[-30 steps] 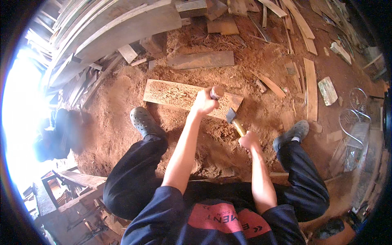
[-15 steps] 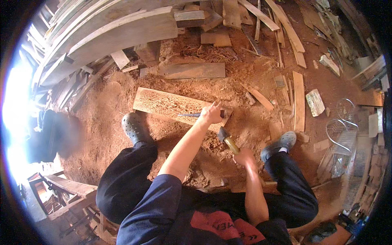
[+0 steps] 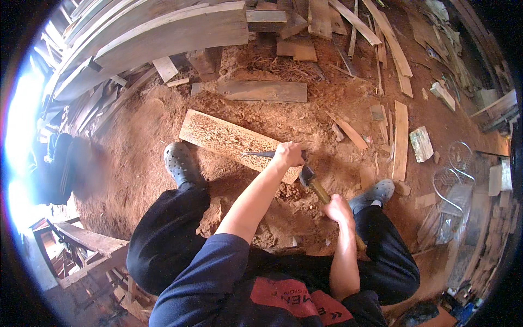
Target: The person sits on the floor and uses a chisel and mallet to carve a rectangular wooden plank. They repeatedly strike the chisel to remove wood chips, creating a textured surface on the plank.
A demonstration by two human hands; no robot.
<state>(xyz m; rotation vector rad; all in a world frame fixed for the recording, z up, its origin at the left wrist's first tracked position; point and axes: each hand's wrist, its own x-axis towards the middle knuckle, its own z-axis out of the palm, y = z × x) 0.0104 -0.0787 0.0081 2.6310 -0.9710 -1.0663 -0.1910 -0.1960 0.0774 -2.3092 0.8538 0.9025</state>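
Note:
My left hand [image 3: 289, 155] is closed around a dark metal chisel [image 3: 258, 154], its tip pointing left on the carved board [image 3: 215, 131]. That pale board lies slantwise on the ground in front of me, its face covered with small gouged marks. In my right hand [image 3: 339, 209] is a hammer [image 3: 318, 189], gripped by its wooden handle. The hammer's dark head is close by the chisel's butt end, just right of my left fist; whether they touch I cannot tell.
My feet in grey clogs [image 3: 177, 162] flank the board on reddish, chip-strewn ground. Stacked planks [image 3: 180, 32] rise at the far left. Loose offcuts and a long strip [image 3: 400, 140] lie to the right, beyond them a bent metal frame [image 3: 455, 177]. Dark cloth [image 3: 57, 169] shows at left.
The hammer head has come up and to the right, closer to the chisel's butt end. The whole view has shifted slightly, and the board appears tilted more steeply.

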